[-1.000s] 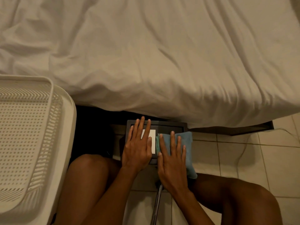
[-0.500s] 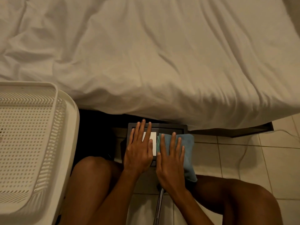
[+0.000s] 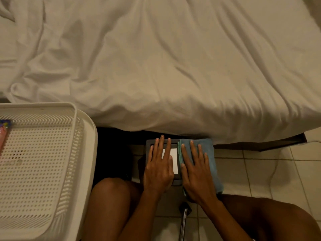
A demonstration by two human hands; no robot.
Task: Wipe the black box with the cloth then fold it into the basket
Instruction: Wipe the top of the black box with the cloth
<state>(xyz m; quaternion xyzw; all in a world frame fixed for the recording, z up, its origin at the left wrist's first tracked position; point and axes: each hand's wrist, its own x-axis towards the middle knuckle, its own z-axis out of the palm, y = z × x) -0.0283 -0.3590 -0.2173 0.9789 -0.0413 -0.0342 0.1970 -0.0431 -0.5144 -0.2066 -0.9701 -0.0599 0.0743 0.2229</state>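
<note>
Mostly hidden black box (image 3: pixel 149 145), cloth (image 3: pixel 211 153) beneath hands

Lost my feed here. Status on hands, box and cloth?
Left hand flat on black box, steadying. Right hand flat on blue cloth, box's right side. White basket left, nothing blocking.

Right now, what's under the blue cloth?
The right half of the black box lies under the blue cloth, pressed by the right hand. That half's surface is hidden; the cloth's right edge overhangs the floor tiles.
</note>
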